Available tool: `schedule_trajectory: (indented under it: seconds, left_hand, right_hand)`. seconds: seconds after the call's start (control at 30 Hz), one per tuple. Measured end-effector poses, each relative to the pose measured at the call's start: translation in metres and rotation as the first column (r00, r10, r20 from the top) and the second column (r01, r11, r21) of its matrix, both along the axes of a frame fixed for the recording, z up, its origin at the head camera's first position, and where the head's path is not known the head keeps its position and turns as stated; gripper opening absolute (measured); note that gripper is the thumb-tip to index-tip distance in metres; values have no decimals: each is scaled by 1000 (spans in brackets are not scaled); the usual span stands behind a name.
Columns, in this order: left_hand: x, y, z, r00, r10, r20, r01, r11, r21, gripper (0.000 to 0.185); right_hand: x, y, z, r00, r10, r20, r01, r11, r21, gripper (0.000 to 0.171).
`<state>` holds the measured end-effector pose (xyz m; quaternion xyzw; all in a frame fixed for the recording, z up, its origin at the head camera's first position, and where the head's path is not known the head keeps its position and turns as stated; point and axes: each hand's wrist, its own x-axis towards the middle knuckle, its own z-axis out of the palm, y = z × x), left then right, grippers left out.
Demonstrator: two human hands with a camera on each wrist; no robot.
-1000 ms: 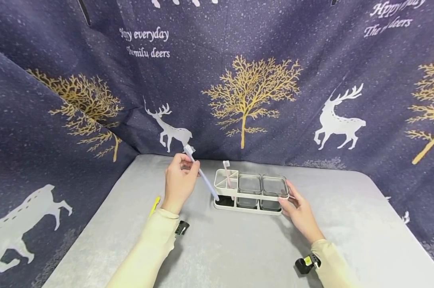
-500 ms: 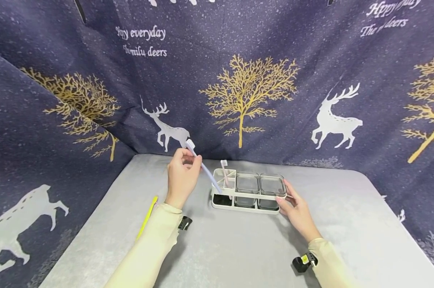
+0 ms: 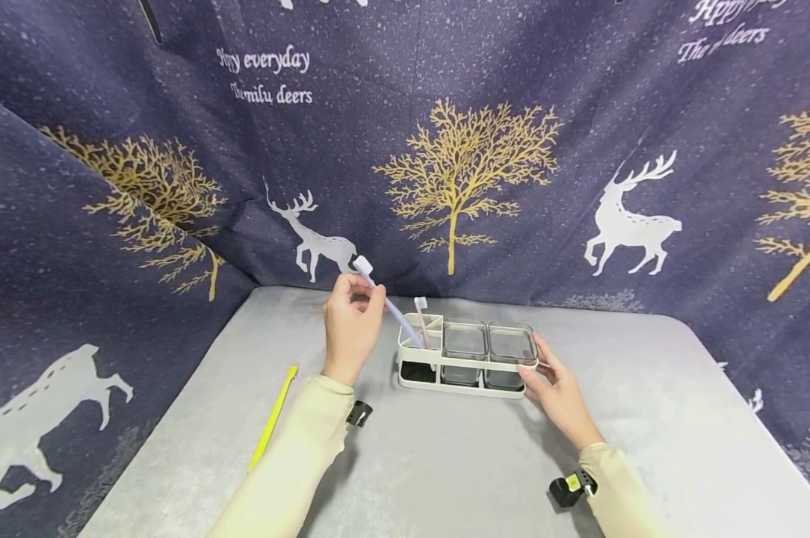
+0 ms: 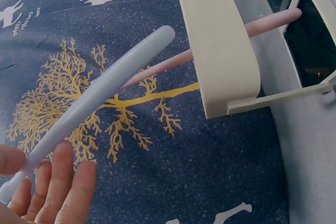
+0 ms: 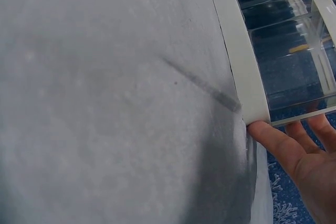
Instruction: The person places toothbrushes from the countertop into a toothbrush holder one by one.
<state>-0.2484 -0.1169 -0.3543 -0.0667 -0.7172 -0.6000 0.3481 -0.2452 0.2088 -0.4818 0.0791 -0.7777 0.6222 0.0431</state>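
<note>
My left hand [image 3: 353,329] pinches a lavender toothbrush [image 3: 400,315] near its bristle head, which points up and left. The handle's lower end is over the divided section of a cream toothbrush holder [image 3: 482,362]; in the left wrist view this handle [image 4: 107,82] shows a gap from the holder's upper tier [image 4: 223,45]. A pink toothbrush [image 3: 421,320] stands tilted in that section, its handle [image 4: 273,23] passing down to the lower tier. At the holder's right end, my right hand [image 3: 561,392] grips the frame, thumb in front, fingers behind [image 5: 302,156].
Two clear grey cups [image 3: 465,340] sit side by side in the holder's right part. On the grey table [image 3: 432,463] a yellow toothbrush [image 3: 273,418] lies left of the left forearm, partly covered by the sleeve. A dark patterned cloth [image 3: 512,172] hangs behind.
My left hand has moved right and slightly up, bringing the lavender toothbrush's lower end from the holder's front to over its divided section. More of the yellow toothbrush shows. The right hand keeps its grip.
</note>
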Motion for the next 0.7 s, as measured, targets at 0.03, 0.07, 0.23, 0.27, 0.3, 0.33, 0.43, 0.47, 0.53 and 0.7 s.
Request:
schedule_trajectory:
  seconds: [0.03, 0.07, 0.23, 0.27, 0.3, 0.33, 0.43, 0.47, 0.53, 0.7]
  left_hand:
    - [0, 0, 0, 1000, 1, -4, -1, 1000, 1, 14]
    - [-1, 1, -1, 1000, 2, -5, -2, 1000, 1, 14]
    - [-2, 2, -3, 1000, -1, -12, 1, 1000, 3, 15]
    - [-3, 3, -4, 1000, -1, -14, 1, 1000, 2, 15]
    - [-3, 3, -4, 1000, -3, -18, 3, 1000, 1, 15]
    - [-3, 4, -4, 1000, -5, -21, 5, 1000, -2, 15]
    - [-4, 5, -6, 1000, -11, -28, 11, 1000, -10, 14]
    - [-4, 6, -6, 1000, -13, -28, 13, 1000, -13, 14]
    - [-5, 7, -7, 999, -17, -29, 17, 1000, -16, 13]
    - [-7, 10, -8, 1000, -15, -26, 14, 999, -36, 13]
  right_hand:
    - [0, 0, 0, 1000, 0, 1, 0, 1000, -1, 72]
    - [0, 0, 0, 1000, 1, 2, -1, 1000, -1, 72]
    - [0, 0, 0, 1000, 2, -5, -2, 1000, 3, 71]
    - [-1, 0, 0, 1000, 2, -8, -2, 1000, 3, 71]
    - [-1, 0, -1, 1000, 3, -9, -2, 1000, 3, 71]
    - [-1, 0, -1, 1000, 3, -10, -3, 1000, 2, 71]
    - [-1, 0, -1, 1000, 2, -10, -2, 1000, 1, 71]
    - [-1, 0, -1, 1000, 1, -10, -1, 1000, 0, 71]
    - [-1, 1, -2, 1000, 0, -11, 0, 1000, -1, 71]
    - [0, 0, -2, 1000, 4, -19, -4, 1000, -6, 71]
